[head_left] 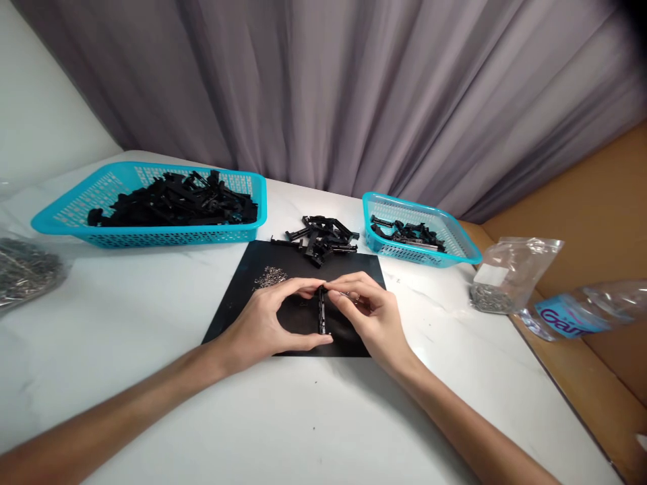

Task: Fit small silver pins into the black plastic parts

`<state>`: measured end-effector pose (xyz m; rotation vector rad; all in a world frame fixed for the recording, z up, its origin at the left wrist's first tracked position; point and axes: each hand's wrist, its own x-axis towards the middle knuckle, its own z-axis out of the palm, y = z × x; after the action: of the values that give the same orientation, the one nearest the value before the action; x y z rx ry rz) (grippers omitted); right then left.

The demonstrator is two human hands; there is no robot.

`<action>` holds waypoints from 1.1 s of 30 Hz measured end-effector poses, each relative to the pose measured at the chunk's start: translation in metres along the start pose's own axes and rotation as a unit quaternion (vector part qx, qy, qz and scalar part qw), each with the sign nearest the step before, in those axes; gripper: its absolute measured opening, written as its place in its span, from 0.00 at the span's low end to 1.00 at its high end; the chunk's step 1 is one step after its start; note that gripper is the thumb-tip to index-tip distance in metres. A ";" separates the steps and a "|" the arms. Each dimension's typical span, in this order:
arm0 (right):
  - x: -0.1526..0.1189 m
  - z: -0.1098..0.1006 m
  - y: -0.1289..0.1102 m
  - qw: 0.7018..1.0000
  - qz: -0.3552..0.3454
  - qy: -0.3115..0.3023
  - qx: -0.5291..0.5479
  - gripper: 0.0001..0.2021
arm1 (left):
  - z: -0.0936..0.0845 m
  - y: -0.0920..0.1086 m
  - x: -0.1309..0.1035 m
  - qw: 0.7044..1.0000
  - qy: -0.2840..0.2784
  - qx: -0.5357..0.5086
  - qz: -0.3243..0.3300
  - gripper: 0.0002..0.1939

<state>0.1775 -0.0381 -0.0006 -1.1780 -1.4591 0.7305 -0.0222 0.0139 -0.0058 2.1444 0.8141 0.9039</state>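
A narrow black plastic part stands lengthwise between my hands, over a black mat. My left hand grips it, thumb at the near end and fingers at the far end. My right hand is closed at the part's far end, its thumb and index fingertips pressed there; anything small between them is hidden. Small metal pieces lie in a heap on the mat beyond my left hand, and more show partly behind my right fingers. A pile of black parts sits at the mat's far edge.
A large blue basket of black parts stands at the back left, a smaller blue basket at the back right. Bags of metal pieces lie at both sides. A plastic bottle lies at the right edge.
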 end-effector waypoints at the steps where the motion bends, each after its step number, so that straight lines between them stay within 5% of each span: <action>1: 0.001 -0.001 0.001 1.000 0.016 0.000 0.018 0.07 | 0.000 0.000 0.000 1.000 -0.004 -0.002 -0.003 0.33; 8: 0.008 -0.004 0.003 0.986 0.137 0.008 0.092 0.12 | 0.001 -0.002 0.000 1.000 -0.006 0.007 0.007 0.33; 20: 0.016 -0.009 0.005 0.968 0.191 -0.044 0.154 0.21 | 0.001 0.000 -0.001 0.995 -0.036 0.070 0.068 0.31; 26: 0.017 -0.007 0.009 0.971 0.160 -0.063 0.165 0.22 | 0.001 0.000 0.000 0.994 -0.047 0.078 0.068 0.30; 33: 0.016 -0.032 -0.001 0.997 0.000 -0.002 -0.078 0.20 | 0.000 0.000 0.002 0.997 -0.046 0.063 0.003 0.33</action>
<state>0.2086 -0.0284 0.0139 -1.2955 -1.5424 0.6278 -0.0210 0.0155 -0.0052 2.2807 0.8381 0.7697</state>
